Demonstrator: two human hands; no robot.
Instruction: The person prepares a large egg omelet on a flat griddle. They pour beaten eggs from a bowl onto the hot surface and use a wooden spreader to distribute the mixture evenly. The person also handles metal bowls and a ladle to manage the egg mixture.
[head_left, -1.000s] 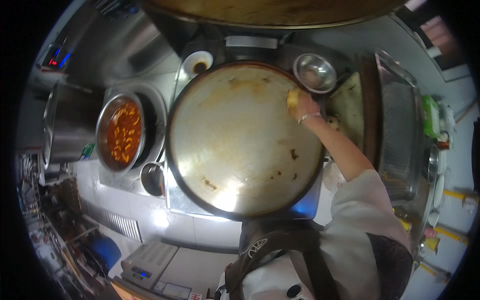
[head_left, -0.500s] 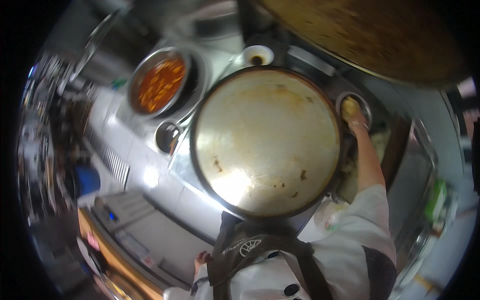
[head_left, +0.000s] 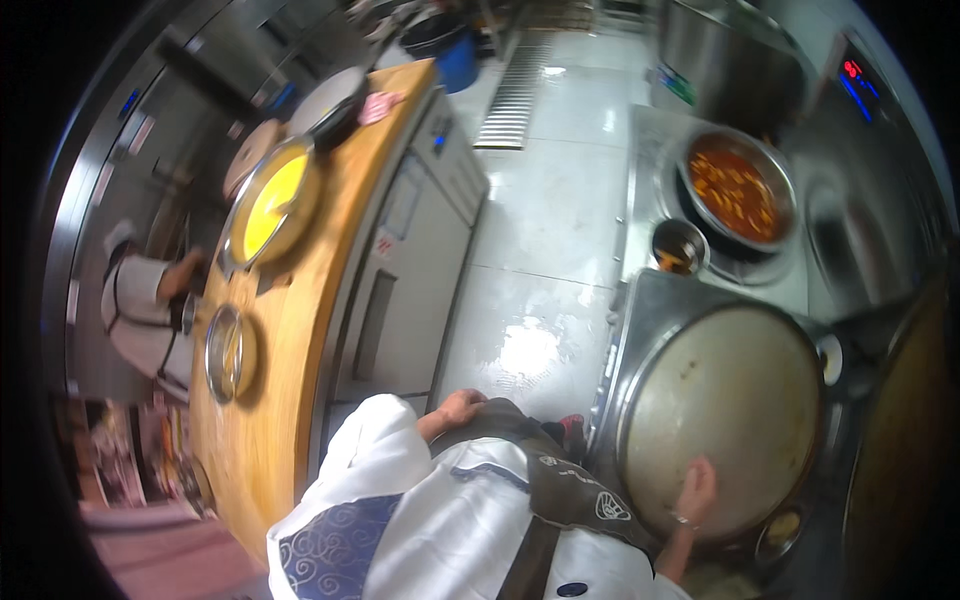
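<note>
My right hand (head_left: 698,492) is over the near part of a large round pale metal griddle (head_left: 725,410), a band round its wrist. Its fingers look stretched out, slightly blurred, with nothing visible in them; whether they touch the surface I cannot tell. Beside the griddle's near right edge is a small metal bowl (head_left: 797,521) with something yellowish inside. My left hand (head_left: 462,406) hangs at waist height by my dark apron (head_left: 575,484), fingers loosely curled and nothing seen in them.
Past the griddle stand a small metal pot (head_left: 703,262) and a big bowl of red stew (head_left: 735,187). On my left a wooden counter (head_left: 290,360) carries a bowl of yellow liquid (head_left: 276,200) and a smaller bowl (head_left: 230,352). A person (head_left: 145,300) works beyond it.
My view and body have turned left, bringing the wooden counter in. My right hand has come out of the small bowl and over the griddle. My left hand stays near my waist.
</note>
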